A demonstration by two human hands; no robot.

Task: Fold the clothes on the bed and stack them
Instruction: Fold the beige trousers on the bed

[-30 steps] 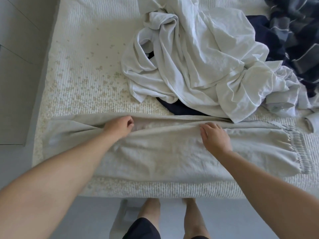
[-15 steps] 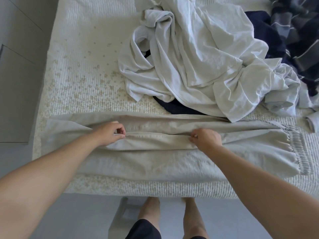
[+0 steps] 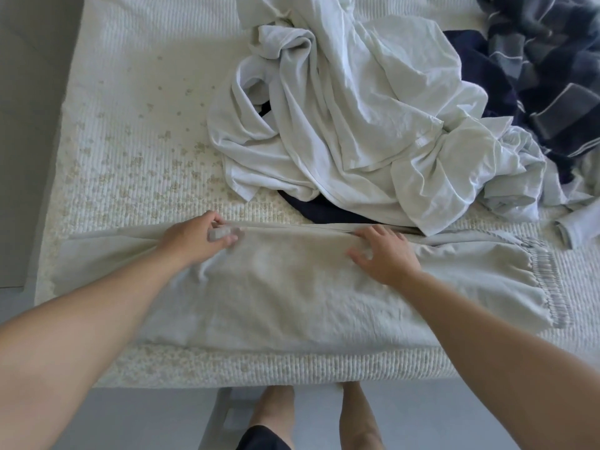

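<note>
Head view looks down on beige trousers (image 3: 292,287) laid lengthwise along the near edge of the bed (image 3: 136,131), their gathered waistband (image 3: 548,280) at the right end and the leg ends at the left, close to the bed's left side. The left hand (image 3: 194,238) pinches a fold of the trousers' far edge between curled fingers and thumb. The right hand (image 3: 383,254) lies on the cloth with fingers spread and straight, pressing the far edge flat. Beyond the left hand the patterned cover is bare up to the far side; beyond the right hand a heap of white garments (image 3: 350,118) lies nearly touching the trousers, with a navy piece (image 3: 324,211) showing under it and a dark checked cloth (image 3: 545,76) at the far right. Against half a second ago, the lifted upper layer now lies over the lower one, its edge at the far side, and the right hand has uncurled from its grip
</note>
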